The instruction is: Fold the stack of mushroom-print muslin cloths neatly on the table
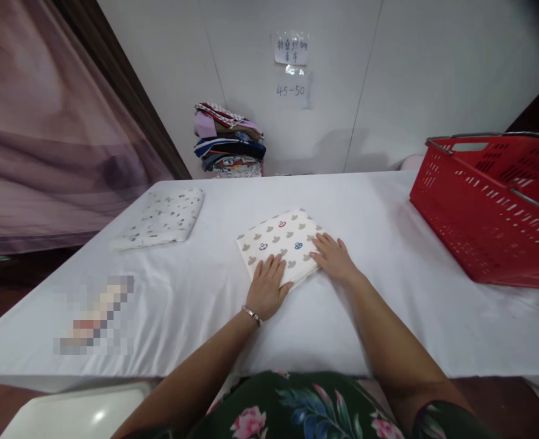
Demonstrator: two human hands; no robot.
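The left hand [266, 286] is lying flat and open, fingers spread, pressing on the near corner of a folded cream cloth printed with small mouse-head shapes [281, 241], which is sitting near the middle of the white-covered table [379, 317]. The right hand [334, 257] is resting open too, palm down on the cloth's right edge, gripping nothing. A silver bracelet [251, 314] is circling the left wrist. Well apart to the left, another folded spotted cloth [164, 217] is lying on the table. A red plastic basket [493, 207] is standing at the right, and a stack of folded fabrics [228, 141] is sitting against the far wall.
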